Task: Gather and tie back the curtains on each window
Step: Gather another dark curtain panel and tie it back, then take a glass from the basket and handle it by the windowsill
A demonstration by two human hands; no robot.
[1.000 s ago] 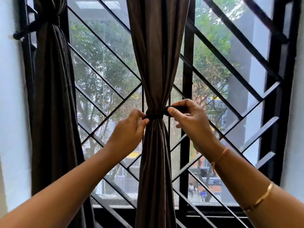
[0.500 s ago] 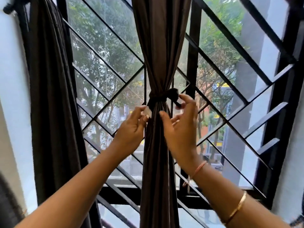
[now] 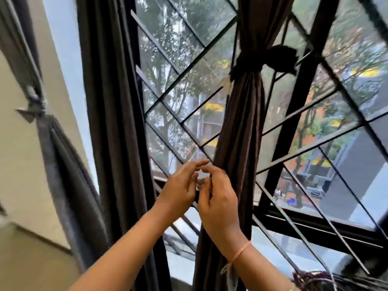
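Observation:
The dark brown middle curtain (image 3: 237, 133) hangs gathered into a narrow bundle in front of the window. A dark tie (image 3: 248, 64) is wrapped round it high up, and the tie's loose end (image 3: 282, 57) sticks out to the right. My left hand (image 3: 180, 185) and my right hand (image 3: 217, 198) are well below the tie, close together at the curtain's left edge. Their fingertips almost meet, the fingers are loosely bent, and I see nothing held. A second dark curtain (image 3: 111, 101) hangs by the window's left side; no tie shows on it.
A black diagonal window grille (image 3: 178, 66) covers the glass behind the curtains. On the far left, by the cream wall (image 3: 19, 164), a grey curtain (image 3: 63, 164) is tied with a knot (image 3: 34, 101). The black window sill frame (image 3: 315, 227) runs at lower right.
Both hands have let go of the tie and dropped down to the curtain's lower left edge. The tie stays wrapped round the bundle. The view has tilted and swung left.

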